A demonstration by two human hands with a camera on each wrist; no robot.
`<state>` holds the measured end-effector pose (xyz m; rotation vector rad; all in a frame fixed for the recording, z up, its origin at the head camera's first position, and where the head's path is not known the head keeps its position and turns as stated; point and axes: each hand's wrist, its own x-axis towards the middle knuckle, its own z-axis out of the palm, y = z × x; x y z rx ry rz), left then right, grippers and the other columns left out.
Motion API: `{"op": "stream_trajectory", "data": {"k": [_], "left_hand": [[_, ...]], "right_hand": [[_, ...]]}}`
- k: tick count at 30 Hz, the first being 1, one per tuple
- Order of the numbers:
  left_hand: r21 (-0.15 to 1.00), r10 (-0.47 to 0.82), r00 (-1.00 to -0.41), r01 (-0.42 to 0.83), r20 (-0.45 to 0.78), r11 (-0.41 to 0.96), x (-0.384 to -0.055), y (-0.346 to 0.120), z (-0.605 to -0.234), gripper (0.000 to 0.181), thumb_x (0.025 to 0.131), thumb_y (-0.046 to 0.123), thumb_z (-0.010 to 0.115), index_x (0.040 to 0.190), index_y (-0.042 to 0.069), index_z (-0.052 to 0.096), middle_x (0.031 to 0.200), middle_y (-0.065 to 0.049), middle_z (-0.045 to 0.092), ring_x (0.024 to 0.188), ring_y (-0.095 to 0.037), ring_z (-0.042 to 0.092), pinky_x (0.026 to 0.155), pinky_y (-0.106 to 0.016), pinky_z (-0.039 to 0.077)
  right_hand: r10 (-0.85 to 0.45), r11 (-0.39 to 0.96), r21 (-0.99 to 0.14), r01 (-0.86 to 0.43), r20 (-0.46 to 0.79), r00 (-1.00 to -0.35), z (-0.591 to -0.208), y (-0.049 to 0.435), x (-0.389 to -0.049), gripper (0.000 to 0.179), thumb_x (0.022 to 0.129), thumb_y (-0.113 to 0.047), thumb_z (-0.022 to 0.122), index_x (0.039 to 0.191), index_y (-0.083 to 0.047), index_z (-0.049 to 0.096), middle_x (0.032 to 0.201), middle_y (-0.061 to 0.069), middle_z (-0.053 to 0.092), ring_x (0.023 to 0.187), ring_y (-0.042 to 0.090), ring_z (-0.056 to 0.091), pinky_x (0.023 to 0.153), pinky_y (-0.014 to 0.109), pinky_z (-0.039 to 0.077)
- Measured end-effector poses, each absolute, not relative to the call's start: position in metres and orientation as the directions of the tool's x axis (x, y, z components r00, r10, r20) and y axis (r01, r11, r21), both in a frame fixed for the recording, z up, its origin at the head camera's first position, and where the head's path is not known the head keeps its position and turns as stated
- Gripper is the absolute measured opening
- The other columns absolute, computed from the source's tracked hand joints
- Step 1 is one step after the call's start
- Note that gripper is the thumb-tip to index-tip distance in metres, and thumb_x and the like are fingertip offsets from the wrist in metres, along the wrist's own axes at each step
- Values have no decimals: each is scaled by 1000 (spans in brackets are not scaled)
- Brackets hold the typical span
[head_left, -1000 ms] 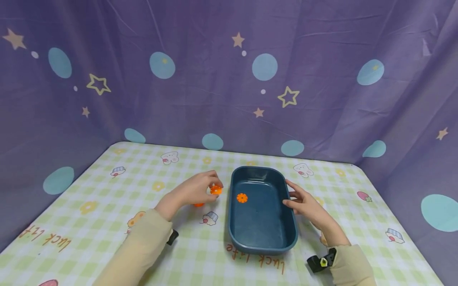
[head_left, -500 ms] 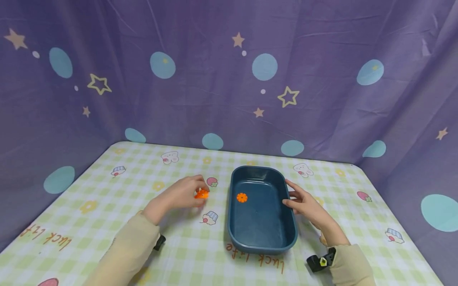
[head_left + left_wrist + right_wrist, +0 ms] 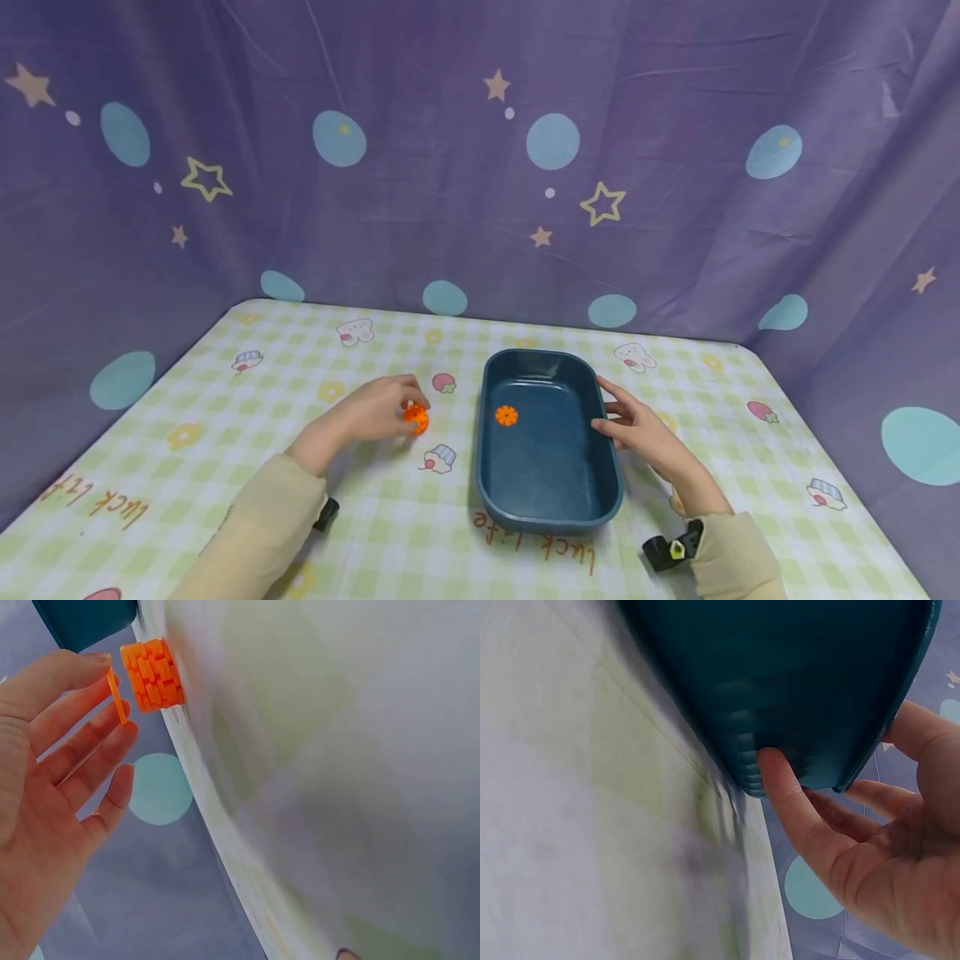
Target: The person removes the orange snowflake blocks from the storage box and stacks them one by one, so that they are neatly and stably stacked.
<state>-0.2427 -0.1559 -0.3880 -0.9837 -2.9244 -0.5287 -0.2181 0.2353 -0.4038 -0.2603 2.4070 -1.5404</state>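
My left hand [image 3: 371, 410] pinches a thin orange disc [image 3: 116, 696] between thumb and fingertips, held nearly on edge in the left wrist view. Right beside that disc, a short stack of orange discs [image 3: 152, 675] with notched rims stands on the table; in the head view the fingers partly cover it. To the right sits a deep blue-green plastic tray [image 3: 551, 475], with one orange notched disc [image 3: 507, 416] lying flat inside. My right hand [image 3: 645, 433] holds the tray's right wall, thumb over the rim and fingers along the outside.
A green-and-white checked cloth [image 3: 360, 533] with printed cupcakes, strawberries and flowers covers the table. A purple curtain [image 3: 420, 217] with stars and dots hangs behind and at both sides. A black wrist camera [image 3: 663, 552] juts from the right wrist.
My left hand, a disc in its fingers throughout, has moved left and slightly down from beside the tray to the orange stack. The right hand, the tray and the disc inside it stay put.
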Motion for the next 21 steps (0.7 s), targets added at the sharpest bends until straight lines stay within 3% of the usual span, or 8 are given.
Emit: {"op": "stream_trajectory", "data": {"k": [21], "left_hand": [[231,650,-748,661,130,714,-244,-154,-391,16,76,18,68,91,12,71,86,5,57,66,-7,46,68,-26,40]], "right_hand": [[-283,417,-909,3,-133,-950,-407,236,-219,69,88,-24,58,146,-26,19,135,22,39,99,23,54,71,32,47]]}}
